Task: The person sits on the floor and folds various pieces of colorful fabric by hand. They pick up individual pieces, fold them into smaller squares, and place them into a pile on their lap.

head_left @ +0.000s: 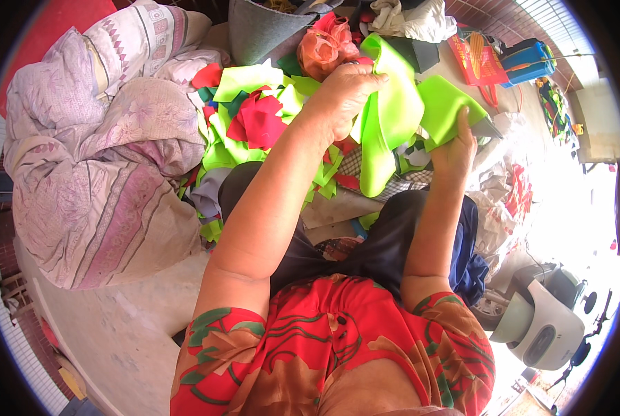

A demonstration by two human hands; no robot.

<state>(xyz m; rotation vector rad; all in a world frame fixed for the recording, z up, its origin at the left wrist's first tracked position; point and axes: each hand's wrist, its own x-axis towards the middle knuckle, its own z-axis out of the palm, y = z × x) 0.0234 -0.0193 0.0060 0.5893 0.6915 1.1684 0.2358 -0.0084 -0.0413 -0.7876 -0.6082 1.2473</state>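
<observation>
My left hand (348,97) is closed on the top edge of a lime-green fabric piece (392,104), which hangs down in a long fold. To its right, my right hand (457,149) grips a second lime-green section (443,104) from below, with the thumb or a finger laid up its face. A grey corner shows beside those fingers. Whether the two green sections are one cloth I cannot tell. Beneath and left of my hands lies a heap of lime-green scraps (220,142), with red scraps (260,123) and some dark green ones among them.
A big patterned cloth bundle (109,159) fills the left side. At the back stand a grey bucket-like container (265,35) and a crumpled orange-red bag (327,48). A red bag (478,59) and a blue box (528,62) are far right. A white-grey machine (542,326) sits at lower right.
</observation>
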